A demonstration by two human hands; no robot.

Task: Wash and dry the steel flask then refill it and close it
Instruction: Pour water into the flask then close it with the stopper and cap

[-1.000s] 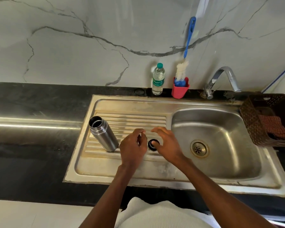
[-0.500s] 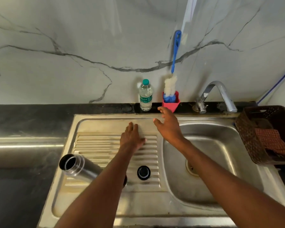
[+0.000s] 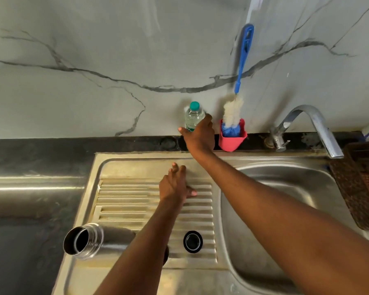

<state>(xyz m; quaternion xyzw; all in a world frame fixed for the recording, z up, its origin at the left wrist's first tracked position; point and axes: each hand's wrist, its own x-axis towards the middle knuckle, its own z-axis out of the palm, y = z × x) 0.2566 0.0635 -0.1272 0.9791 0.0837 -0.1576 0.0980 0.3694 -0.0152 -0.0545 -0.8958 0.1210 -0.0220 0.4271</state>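
Flask: brushed steel cylindrical flask (image 3: 94,243), uncapped, standing on the ribbed draining board of the stainless steel sink unit (image 3: 136,167) at its near-left part; the dark open mouth faces up and left in this wide view, and the left forearm hides the lower body.

Flask cap: round black cap (image 3: 193,241) with a pale inner ring, lying open side up on the ribs just right of the flask, apart from it.

Water source: small clear plastic bottle with a teal screw cap (image 3: 193,116), upright on the black ledge at the back wall, long axis vertical, well apart from the flask and beyond it.

Key relation: the bottle lies at the fingertips of the right hand, which is the nearer one; the flask stays near the body, behind both hands.

Right hand: right hand (image 3: 199,135), arm stretched forward over the board, fingers curving round the bottle's right side and thumb out to its left; whether the grasp has closed cannot be told.

Left hand: left hand (image 3: 175,186), fingers straight, palm down, resting flat on the ribs, holding nothing.

Neighbour: red plastic holder (image 3: 232,139) with a blue-handled white bottle brush (image 3: 233,109), just right of the bottle.

Judgement: likely fetching refill water; the lift should clear the holder.
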